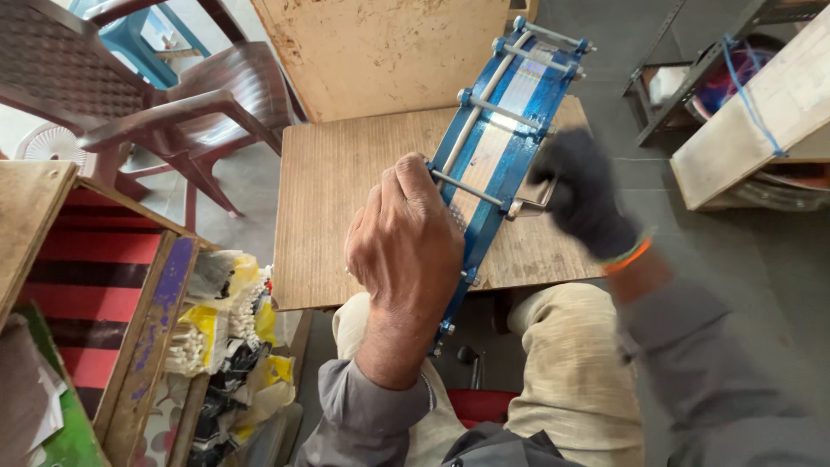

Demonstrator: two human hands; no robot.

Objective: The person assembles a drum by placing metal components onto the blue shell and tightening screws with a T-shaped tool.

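Blue drum frame [493, 164] is standing on edge across the right half of the small wooden table [346, 199], its near end hanging past the front edge toward the person's lap, its far end reaching the back right corner. Metal tension rods [471, 188] are running across the rim at intervals.

Left hand [405, 246], bare, is clamping over the frame's left rim near the front edge, fingers curled over the top, steadying it upright. Right hand [586, 192], in a dark glove, is closing on a small metal tool [529, 201] set at the end of one rod on the right rim; motion blur hides the exact finger placement.

Judgement: this looks like rod tightening. To do it well, the left hand should be pressing the frame firmly down against the table so it is not rolling, and the tool should be sitting squarely on the rod's nut before turning.

A brown plastic chair [207, 104] is standing off the table's left side.
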